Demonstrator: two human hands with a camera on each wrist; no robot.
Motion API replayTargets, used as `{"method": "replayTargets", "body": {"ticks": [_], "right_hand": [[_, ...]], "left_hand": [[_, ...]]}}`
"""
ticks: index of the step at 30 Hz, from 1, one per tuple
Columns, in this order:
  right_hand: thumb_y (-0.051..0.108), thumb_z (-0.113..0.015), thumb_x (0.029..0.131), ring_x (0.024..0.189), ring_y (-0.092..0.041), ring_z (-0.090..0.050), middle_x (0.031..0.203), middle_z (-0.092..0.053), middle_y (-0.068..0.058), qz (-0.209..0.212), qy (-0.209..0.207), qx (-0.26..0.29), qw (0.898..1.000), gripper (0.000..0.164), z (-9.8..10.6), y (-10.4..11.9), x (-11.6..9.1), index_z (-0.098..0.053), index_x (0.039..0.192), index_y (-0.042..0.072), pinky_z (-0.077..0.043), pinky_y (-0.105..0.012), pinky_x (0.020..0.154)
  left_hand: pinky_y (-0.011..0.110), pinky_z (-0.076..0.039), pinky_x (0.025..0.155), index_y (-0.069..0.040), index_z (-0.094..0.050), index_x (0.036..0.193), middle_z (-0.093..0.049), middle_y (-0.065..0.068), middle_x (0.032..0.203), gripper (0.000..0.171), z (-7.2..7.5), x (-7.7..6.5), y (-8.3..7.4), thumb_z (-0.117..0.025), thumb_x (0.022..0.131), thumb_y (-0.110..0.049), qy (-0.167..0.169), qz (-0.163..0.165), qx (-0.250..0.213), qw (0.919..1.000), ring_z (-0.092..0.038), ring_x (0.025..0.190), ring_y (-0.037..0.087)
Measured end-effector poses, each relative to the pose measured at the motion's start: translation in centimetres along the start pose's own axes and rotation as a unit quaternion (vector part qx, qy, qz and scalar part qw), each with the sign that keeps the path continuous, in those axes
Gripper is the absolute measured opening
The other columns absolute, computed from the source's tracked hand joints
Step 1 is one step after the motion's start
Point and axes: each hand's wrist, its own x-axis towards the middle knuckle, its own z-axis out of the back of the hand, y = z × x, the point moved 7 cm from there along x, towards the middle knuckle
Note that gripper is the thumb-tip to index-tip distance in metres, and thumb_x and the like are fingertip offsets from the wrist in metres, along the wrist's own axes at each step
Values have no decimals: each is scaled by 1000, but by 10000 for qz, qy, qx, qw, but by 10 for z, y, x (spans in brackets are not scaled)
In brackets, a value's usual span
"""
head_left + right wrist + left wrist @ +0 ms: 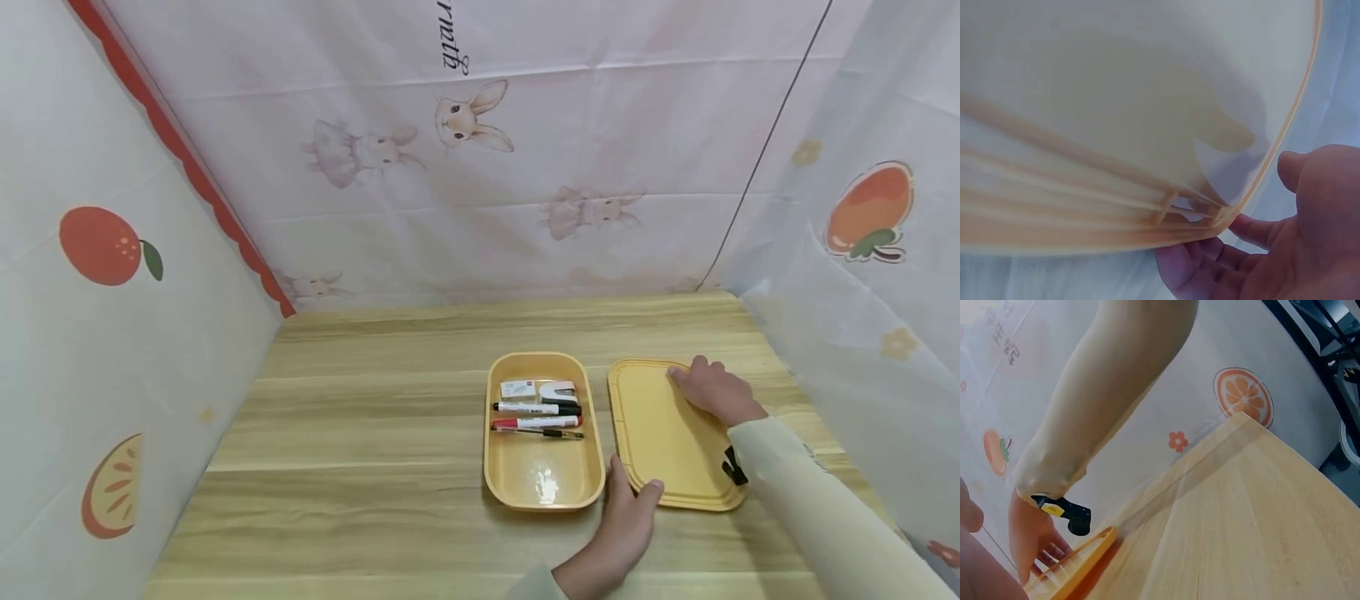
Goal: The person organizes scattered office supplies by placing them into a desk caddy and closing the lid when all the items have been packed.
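Note:
A flat yellow lid (660, 433) with a raised rim lies to the right of a yellow box (546, 479). My left hand (628, 517) grips the lid's near left corner, thumb on the near edge and fingers along the left side. At the far right edge is my right hand (718, 392), its thumb toward the top face. From the right wrist view, the right hand's fingers (1247, 228) curl at the lid's rim, while its thumb stands a little off it. The left wrist view catches the lid (1085, 565) edge-on over the table, with a shadow below.
Inside the box are a small white carton (517, 389), a white stapler (558, 389), a black-capped marker (528, 408), a red marker (547, 422) and a black pen (561, 434). Printed cloth walls (862, 333) border the wooden table (360, 467) at the back and sides.

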Motion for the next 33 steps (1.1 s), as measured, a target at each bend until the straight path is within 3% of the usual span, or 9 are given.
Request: {"method": "replayTargets", "body": {"ticks": [6, 9, 11, 13, 15, 18, 21, 27, 33], "right_hand": [[62, -17, 104, 73, -35, -61, 106, -53, -36, -6, 252, 557, 9981, 87, 5, -5, -7, -29, 131, -20, -51, -43, 61], [62, -18, 104, 67, -29, -59, 96, -54, -26, -4, 377, 807, 9960, 85, 8, -9, -12, -30, 128, -18, -51, -38, 56], [63, -19, 104, 71, -28, -59, 96, -54, -24, 5, 403, 967, 9945, 83, 10, -12, -14, -31, 126, -17, -53, -38, 58], [63, -20, 104, 71, -28, -58, 95, -52, -24, 18, 433, 1163, 9923, 82, 12, -13, -17, -31, 126, -15, -54, -39, 58], [62, -22, 104, 69, -26, -56, 90, -50, -20, 63, 393, 1374, 9897, 79, 15, -12, -20, -34, 124, -14, -55, -41, 57], [63, -23, 104, 61, -23, -50, 82, -48, -16, 172, 307, 1582, 9868, 77, 20, -6, -23, -36, 122, -11, -54, -42, 55], [62, -26, 104, 60, -22, -51, 81, -48, -14, 297, 241, 1684, 9850, 76, 23, 4, -25, -36, 125, -10, -55, -42, 54], [59, -29, 105, 62, -23, -55, 86, -52, -17, 474, 190, 1791, 9825, 75, 33, 25, -28, -34, 132, -11, -57, -43, 55], [56, -30, 106, 64, -24, -59, 91, -56, -20, 641, 157, 1778, 9819, 73, 41, 41, -34, -32, 135, -11, -58, -43, 58]], "left_hand": [[56, -12, 123, -4, -16, 161, -14, 15, 168, 86, -1, 0, -4, -65, 93, -27, 67, -169, -393, 9991, -12, 154, 30], [53, -18, 123, -5, -17, 161, -14, 14, 168, 86, -2, -2, -11, -66, 93, -25, 124, -285, -513, 9982, -21, 151, 26], [43, -30, 119, -7, -18, 161, -15, 13, 168, 86, -1, -5, -16, -65, 92, -25, 154, -381, -505, 9979, -40, 138, 19], [31, -45, 102, -11, -17, 162, -13, 12, 168, 85, -1, -7, -18, -65, 93, -26, 260, -424, -465, 9977, -55, 110, 10], [24, -48, 87, -13, -18, 162, -14, 10, 168, 83, 0, -9, -22, -63, 94, -28, 308, -525, -328, 9976, -54, 90, 6], [35, -46, 103, -13, -19, 162, -14, 11, 168, 78, 6, -13, -29, -60, 98, -30, 347, -716, -351, 9962, -56, 118, 16], [52, -22, 122, -9, -19, 161, -14, 13, 167, 72, 16, -19, -37, -54, 101, -31, 345, -891, -455, 9944, -23, 149, 27], [52, -27, 120, -8, -7, 162, -8, 16, 166, 70, 31, -28, -50, -46, 107, -27, 851, -1111, -1157, 9834, -24, 148, 32], [40, -36, 116, -13, -15, 161, -16, 10, 162, 64, 46, -30, -58, -46, 107, -24, 790, -1320, -1217, 9806, -35, 141, 27]]}}
